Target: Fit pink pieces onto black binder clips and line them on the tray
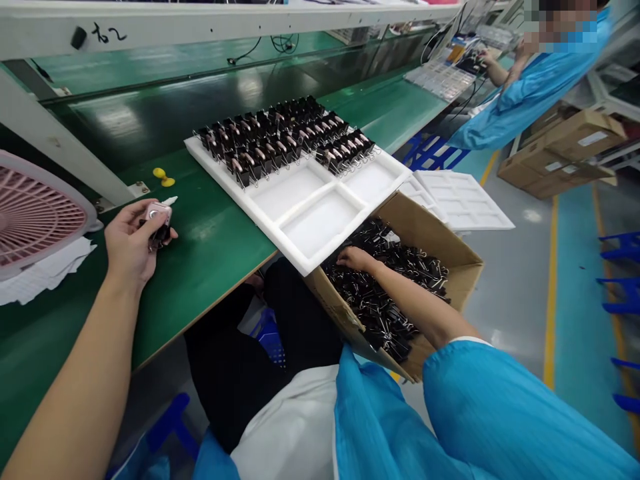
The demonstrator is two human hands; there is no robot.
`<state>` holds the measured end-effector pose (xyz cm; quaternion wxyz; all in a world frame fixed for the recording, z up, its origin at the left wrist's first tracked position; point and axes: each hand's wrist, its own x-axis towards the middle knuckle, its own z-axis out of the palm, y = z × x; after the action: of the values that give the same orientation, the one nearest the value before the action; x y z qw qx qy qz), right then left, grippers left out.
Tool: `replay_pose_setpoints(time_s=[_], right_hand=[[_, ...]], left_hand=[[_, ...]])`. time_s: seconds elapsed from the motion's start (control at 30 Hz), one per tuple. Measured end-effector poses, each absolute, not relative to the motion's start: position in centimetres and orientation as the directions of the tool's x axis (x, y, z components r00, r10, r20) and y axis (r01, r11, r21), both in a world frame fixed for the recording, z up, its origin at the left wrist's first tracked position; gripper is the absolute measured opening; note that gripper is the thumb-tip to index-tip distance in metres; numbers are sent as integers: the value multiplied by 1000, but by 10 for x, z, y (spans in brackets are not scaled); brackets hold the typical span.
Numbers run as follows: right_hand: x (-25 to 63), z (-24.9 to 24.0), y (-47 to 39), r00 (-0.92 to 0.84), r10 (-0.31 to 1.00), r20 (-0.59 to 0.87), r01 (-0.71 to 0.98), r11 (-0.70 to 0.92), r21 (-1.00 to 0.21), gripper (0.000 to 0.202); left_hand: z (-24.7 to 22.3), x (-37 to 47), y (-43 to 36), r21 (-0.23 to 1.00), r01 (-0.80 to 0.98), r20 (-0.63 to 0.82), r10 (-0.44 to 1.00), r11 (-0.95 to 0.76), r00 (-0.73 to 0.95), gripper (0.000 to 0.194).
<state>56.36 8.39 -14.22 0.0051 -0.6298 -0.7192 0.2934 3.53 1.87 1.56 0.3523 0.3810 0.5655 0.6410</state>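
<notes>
My left hand is closed around a small pink device with a black binder clip on it, above the green bench at the left. My right hand reaches into a cardboard box full of black binder clips; its fingertips are at the pile, and what they hold, if anything, is too small to make out. A white foam tray lies on the bench over the box's edge. Rows of pink pieces with black clips stand on its far part; its near compartments are bare.
A pink fan stands at the left over white papers. Two yellow pieces lie near the frame post. More white trays lie beyond the box. A person in blue sits at the upper right.
</notes>
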Motion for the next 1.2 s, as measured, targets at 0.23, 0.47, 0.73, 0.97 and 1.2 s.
replay_pose_setpoints(time_s=[0.23, 0.47, 0.73, 0.97, 1.2], right_hand=[[609, -84, 79, 129, 989, -70, 771, -144, -620, 18], [556, 51, 57, 376, 868, 324, 307, 213, -928, 23], [283, 63, 52, -103, 973, 204, -83, 196, -977, 38], [174, -12, 63, -179, 978, 108, -249, 61, -967, 40], [160, -10, 70, -188, 981, 49, -188, 14, -982, 50]], left_hand=[[12, 36, 15, 995, -18, 79, 891, -97, -447, 60], [14, 38, 5, 991, -86, 62, 908, -107, -414, 55], [17, 29, -8, 987, -152, 7, 956, -53, -293, 45], [12, 21, -12, 989, -149, -19, 970, -18, -240, 55], [-3, 22, -3, 987, 26, 158, 936, -158, -314, 50]])
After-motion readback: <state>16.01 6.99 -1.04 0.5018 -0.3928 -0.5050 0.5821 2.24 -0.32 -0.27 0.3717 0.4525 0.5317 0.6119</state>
